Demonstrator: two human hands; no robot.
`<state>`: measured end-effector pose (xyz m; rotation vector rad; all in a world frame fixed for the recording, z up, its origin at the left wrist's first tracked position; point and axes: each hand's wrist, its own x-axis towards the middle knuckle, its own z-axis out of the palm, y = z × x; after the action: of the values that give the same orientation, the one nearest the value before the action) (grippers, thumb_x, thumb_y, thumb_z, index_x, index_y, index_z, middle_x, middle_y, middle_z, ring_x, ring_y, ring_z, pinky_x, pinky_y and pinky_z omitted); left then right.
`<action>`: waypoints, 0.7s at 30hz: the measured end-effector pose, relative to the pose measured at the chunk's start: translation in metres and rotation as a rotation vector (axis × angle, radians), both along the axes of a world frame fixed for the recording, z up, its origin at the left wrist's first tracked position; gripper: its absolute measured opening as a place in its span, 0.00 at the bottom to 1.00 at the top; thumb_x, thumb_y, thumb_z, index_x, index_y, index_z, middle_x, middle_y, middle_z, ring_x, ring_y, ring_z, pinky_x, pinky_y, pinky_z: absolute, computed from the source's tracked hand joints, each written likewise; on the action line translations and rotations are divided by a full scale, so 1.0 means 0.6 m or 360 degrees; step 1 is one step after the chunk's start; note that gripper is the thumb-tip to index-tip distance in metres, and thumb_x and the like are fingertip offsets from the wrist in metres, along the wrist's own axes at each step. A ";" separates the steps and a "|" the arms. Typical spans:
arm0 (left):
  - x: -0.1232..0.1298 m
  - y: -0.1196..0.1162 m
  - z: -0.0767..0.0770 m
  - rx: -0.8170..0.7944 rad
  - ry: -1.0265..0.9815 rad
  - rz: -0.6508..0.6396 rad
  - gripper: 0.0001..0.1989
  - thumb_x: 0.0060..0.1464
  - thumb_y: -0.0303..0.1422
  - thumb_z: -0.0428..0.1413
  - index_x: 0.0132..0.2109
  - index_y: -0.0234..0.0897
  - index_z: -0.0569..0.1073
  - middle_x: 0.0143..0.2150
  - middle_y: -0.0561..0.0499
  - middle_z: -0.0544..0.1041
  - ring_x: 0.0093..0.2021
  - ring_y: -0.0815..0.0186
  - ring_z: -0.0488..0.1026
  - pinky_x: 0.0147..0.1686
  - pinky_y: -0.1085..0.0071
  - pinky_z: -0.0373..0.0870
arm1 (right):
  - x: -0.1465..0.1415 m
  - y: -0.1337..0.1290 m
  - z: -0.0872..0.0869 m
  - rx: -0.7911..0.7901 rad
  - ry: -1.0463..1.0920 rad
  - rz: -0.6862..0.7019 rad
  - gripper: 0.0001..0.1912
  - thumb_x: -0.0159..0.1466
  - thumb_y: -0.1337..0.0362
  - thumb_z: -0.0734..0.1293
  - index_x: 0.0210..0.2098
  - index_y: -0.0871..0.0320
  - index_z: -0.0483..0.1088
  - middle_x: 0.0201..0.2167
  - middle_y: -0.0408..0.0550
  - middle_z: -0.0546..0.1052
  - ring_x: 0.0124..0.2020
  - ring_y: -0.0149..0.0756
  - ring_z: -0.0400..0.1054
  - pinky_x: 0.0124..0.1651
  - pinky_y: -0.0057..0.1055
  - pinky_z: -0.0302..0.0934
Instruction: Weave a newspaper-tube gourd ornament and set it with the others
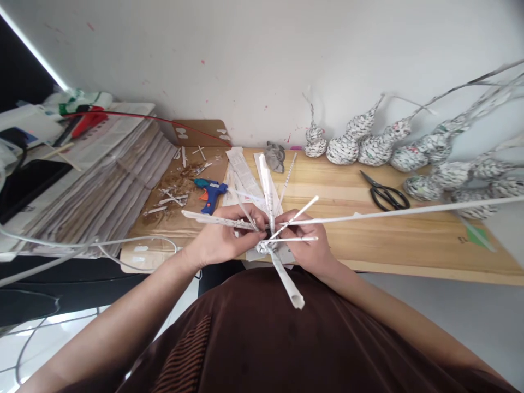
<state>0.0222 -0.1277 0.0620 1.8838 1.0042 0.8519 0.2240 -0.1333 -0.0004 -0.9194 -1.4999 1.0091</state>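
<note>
L hand [225, 236] pinches woven paper piece [266, 248]; R hand [310, 243], just beside L, pinches long strip [380, 212]: best keep tension even, paper spokes [287, 277] unkinked, w/ gaps approx equal.

Paper tubes [267, 188] coloured white, flecked with grey print. Woven gourds [343, 150] mottled white and grey. Glue gun [213, 192] coloured blue, accented teal and orange. Scissors [380, 187] finished black. Table [347, 240] streaked with tan grain. Shirt [278, 338] coloured dark brown.
</note>
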 end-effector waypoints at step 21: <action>0.030 -0.023 -0.002 0.0446 0.0383 0.0365 0.06 0.52 0.23 0.59 0.29 0.36 0.74 0.26 0.56 0.74 0.27 0.72 0.69 0.29 0.76 0.62 | 0.005 -0.016 0.020 0.0045 -0.0120 -0.0049 0.04 0.65 0.64 0.70 0.33 0.56 0.76 0.30 0.46 0.81 0.32 0.35 0.77 0.36 0.30 0.70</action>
<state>0.0400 -0.1414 0.0609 2.1755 1.3245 0.9539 0.2273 -0.1428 0.0114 -0.9670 -1.5540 0.9381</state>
